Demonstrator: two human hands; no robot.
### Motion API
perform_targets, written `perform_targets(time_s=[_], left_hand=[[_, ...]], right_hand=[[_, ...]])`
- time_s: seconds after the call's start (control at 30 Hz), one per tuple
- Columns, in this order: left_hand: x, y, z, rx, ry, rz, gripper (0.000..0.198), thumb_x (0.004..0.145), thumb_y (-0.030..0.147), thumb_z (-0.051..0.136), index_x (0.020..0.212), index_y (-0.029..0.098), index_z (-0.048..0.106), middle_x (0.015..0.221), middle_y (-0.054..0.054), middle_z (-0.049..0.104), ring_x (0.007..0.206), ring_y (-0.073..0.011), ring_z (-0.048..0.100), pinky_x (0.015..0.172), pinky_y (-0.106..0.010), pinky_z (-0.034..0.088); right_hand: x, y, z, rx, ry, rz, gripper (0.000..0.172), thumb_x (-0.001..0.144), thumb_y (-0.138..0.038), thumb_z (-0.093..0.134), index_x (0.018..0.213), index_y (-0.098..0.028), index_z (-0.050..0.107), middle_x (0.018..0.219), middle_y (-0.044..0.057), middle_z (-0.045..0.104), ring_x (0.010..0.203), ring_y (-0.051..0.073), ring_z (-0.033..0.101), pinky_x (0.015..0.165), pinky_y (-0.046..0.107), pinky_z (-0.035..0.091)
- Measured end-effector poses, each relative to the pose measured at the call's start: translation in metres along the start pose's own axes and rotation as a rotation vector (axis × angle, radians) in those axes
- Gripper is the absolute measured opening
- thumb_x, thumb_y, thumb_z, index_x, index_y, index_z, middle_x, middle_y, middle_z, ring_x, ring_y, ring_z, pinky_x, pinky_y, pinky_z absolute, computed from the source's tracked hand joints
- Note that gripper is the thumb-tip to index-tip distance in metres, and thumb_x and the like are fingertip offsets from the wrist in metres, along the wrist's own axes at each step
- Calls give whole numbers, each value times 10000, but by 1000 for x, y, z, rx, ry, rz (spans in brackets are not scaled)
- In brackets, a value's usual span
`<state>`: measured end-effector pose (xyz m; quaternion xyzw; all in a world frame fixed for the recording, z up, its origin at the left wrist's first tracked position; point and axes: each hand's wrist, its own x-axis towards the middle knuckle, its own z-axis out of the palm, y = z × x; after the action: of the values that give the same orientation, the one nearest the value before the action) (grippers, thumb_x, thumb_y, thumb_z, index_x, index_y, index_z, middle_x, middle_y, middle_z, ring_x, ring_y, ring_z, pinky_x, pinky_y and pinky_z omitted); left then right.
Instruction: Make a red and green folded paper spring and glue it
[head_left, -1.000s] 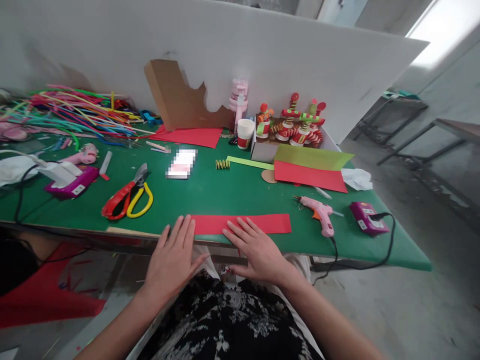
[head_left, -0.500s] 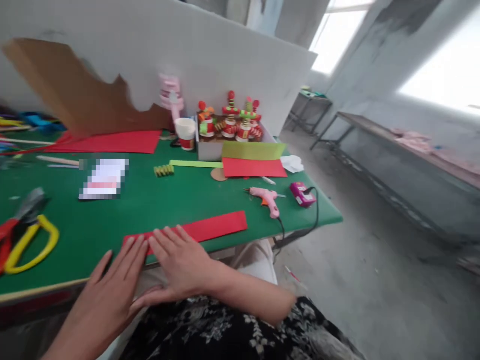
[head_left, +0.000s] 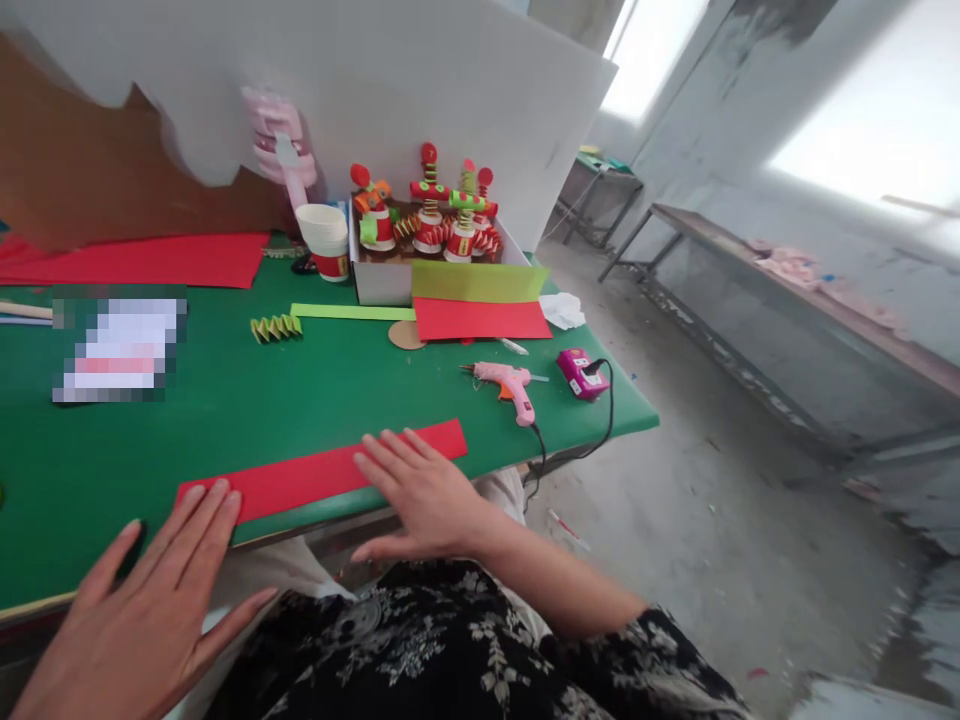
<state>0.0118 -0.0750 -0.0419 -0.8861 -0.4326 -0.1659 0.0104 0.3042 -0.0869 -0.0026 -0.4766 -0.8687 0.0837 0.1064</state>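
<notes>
A long red paper strip (head_left: pixel 300 482) lies flat along the near edge of the green table. My left hand (head_left: pixel 154 590) rests its fingertips on the strip's left end, fingers stretched out and thumb spread. Toward the strip's right end, my right hand (head_left: pixel 427 500) lies flat with its fingers extended over the paper. Beyond the right hand is a pink hot glue gun (head_left: pixel 510 385) on its side. A green accordion-folded paper piece (head_left: pixel 276 328) sits farther back, beside a flat light-green strip (head_left: pixel 352 312).
At the back, a box (head_left: pixel 382 282) holds several paper-cup figures, with stacked paper cups (head_left: pixel 324 240) to its left. Red and green paper (head_left: pixel 484 320) leans against its front. A purple power adapter (head_left: pixel 583 373) with a black cord is near the right corner. A blurred-out white item (head_left: pixel 124 345) lies left.
My hands have moved apart along the red strip: the right slid toward its right end, the left is at its left end. The view has shifted, leaving the scissors almost entirely out of frame.
</notes>
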Motion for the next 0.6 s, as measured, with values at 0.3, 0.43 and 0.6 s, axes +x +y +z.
perform_targets(time_s=[0.3,0.43,0.6], left_hand=[[7,2,-11,84,13,64,799,967,605,280,1604,188,35,1545,-219,427,1418,-383,414,1109,-581,295],[6,-4,-20,98,16,56,761,975,591,317,1604,238,72,1538,-175,458,1375,-349,476,1104,-533,298],[16,5,-31,26,124,106,688,984,515,338,1598,274,143,1529,-126,484,1383,-340,465,1141,-524,253]], right_hand=[[-40,55,-7,-26,-11,86,931,907,-707,444,1567,-82,240,1610,199,295,1521,313,229,1236,532,211],[-44,53,-17,-3,16,86,956,905,-713,438,1589,-107,159,1602,186,325,1509,336,256,1223,578,218],[-57,49,-27,17,352,290,747,998,-514,413,1598,-157,149,1600,164,346,1516,313,247,1201,576,283]])
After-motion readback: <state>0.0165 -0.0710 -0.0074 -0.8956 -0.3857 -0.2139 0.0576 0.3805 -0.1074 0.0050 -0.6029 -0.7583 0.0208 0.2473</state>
